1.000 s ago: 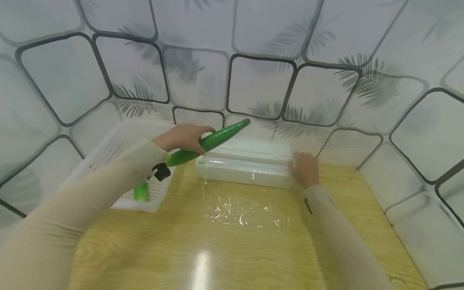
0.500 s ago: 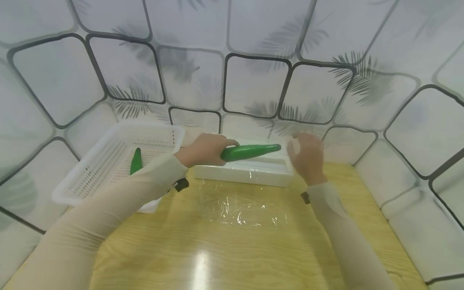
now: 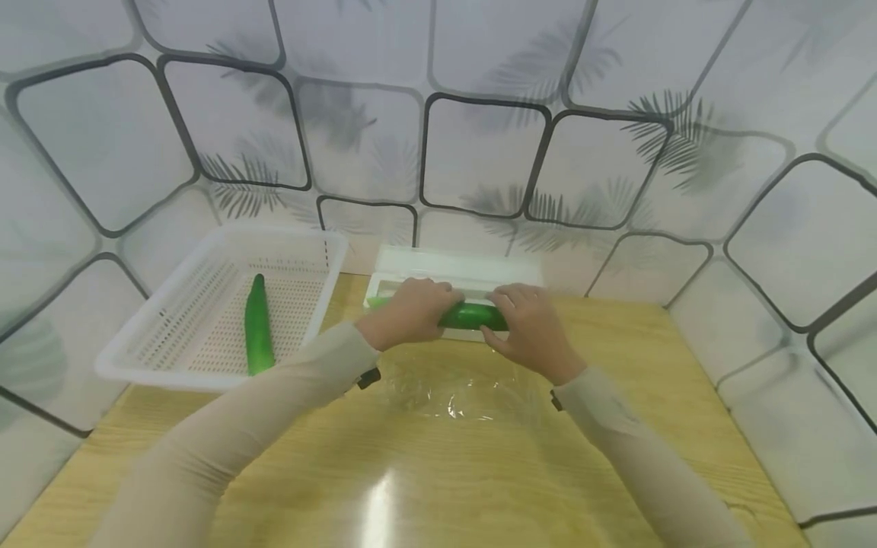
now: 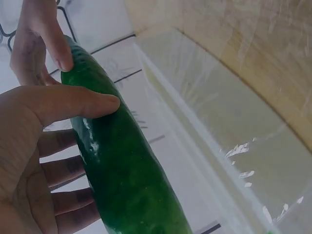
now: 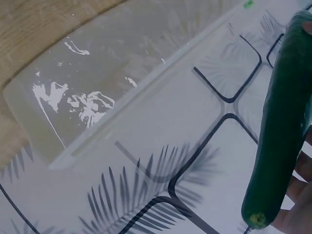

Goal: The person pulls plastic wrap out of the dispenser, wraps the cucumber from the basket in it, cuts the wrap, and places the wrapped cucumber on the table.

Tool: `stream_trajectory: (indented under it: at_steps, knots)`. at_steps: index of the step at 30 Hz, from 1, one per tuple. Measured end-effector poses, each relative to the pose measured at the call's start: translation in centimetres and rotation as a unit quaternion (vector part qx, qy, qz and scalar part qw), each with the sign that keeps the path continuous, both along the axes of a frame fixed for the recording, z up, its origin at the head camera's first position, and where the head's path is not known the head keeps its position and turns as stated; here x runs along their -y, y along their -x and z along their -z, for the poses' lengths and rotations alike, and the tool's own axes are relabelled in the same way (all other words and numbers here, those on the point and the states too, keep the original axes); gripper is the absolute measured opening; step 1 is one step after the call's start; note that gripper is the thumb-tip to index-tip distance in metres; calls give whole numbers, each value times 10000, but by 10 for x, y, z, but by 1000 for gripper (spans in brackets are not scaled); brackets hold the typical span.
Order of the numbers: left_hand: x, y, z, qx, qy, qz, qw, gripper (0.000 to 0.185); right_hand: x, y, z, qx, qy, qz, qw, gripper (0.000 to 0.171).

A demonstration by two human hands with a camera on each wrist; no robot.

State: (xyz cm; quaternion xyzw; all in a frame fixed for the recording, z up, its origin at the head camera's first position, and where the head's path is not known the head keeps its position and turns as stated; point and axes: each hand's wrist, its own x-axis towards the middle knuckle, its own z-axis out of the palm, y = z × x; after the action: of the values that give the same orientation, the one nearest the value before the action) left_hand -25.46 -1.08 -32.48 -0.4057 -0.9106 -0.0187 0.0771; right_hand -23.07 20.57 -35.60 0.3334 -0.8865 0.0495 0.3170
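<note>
Both hands hold one cucumber [image 3: 471, 315] level over the film box [image 3: 455, 268]. The left hand [image 3: 409, 312] wraps its 9 o'clock end with fingers curled around it. The right hand [image 3: 527, 329] grips the 3 o'clock end, so only the middle shows. A clear film sheet [image 3: 459, 392] lies at 6 o'clock, hard to see.

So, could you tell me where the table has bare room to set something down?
Bare wood lies right of the wrap sheet and along the near edge of the table. The far left is crowded by the basket and dispenser.
</note>
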Motion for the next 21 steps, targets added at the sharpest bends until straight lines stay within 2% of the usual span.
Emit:
stream_trajectory:
  at_steps: [6, 11, 15, 18, 21]
  knots:
    - [-3, -8, 17, -95, -68, 58, 9999, 34, 3, -5, 14, 251, -318, -167, 9990, 45]
    - [1, -14, 23, -246, -346, 100, 9990, 37, 1, -6, 22, 510, -196, -290, 9981, 41]
    - [8, -14, 31, -149, -649, -61, 9978, 42, -6, -5, 29, 847, -96, -215, 9961, 42]
    - [15, -11, 38, -16, -618, -220, 9978, 41, -10, -5, 33, 1009, -109, -211, 9946, 43]
    - [20, -11, 45, 192, -510, -213, 9983, 38, -11, -6, 39, 1131, -152, -319, 9929, 43]
